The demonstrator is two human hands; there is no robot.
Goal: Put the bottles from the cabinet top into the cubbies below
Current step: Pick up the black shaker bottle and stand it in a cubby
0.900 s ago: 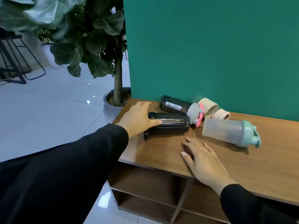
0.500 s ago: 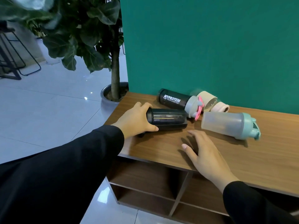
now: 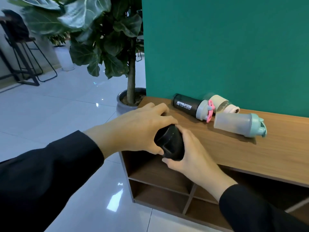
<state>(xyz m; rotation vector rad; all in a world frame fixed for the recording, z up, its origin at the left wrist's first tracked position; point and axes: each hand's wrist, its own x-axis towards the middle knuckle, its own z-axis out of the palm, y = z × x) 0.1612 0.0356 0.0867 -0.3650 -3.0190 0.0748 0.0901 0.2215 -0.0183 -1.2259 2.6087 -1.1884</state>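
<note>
A black bottle (image 3: 169, 144) is held at the front left edge of the wooden cabinet top (image 3: 250, 148), its end pointing toward me. My left hand (image 3: 133, 129) grips it from above and my right hand (image 3: 190, 153) cups it from the right and below. Three bottles lie on their sides farther back: a black Myprotein shaker (image 3: 187, 105) with a grey lid and pink loop, a beige bottle (image 3: 220, 104) by the wall, and a frosted shaker (image 3: 234, 123) with a mint lid. Open cubbies (image 3: 160, 174) lie below the top.
A green wall (image 3: 225, 47) rises behind the cabinet. A potted fiddle-leaf plant (image 3: 130, 91) stands just left of the cabinet's end. Glossy white floor tiles spread to the left, with black bar stools (image 3: 25, 52) far back left.
The black bottle has been lifted off the cabinet top and drawn to the front edge, turned end-on. My right hand left the wood surface and closed onto the bottle beside my left hand.
</note>
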